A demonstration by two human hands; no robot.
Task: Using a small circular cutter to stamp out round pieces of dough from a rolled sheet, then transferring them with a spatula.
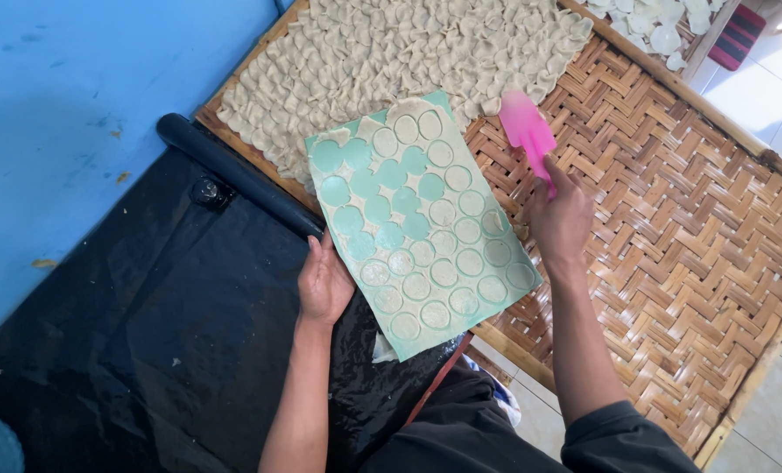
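My left hand (324,282) grips the near left edge of a pale green board (366,208). The board is covered with a thin dough sheet cut into several round discs, and some rounds near its upper left are gone, leaving bare green circles. My right hand (559,219) holds a pink plastic scraper (526,128) by its handle, blade raised just past the board's far right corner. The board lies tilted over the edge of a woven bamboo tray (671,219). A heap of pale dough rounds (391,52) fills the tray's far left part.
A black rolling pin (233,172) lies on a black plastic sheet (146,333) left of the board. A blue wall surface (67,105) is at far left. Another tray of white rounds (654,26) sits at top right, above a light tiled floor (776,96).
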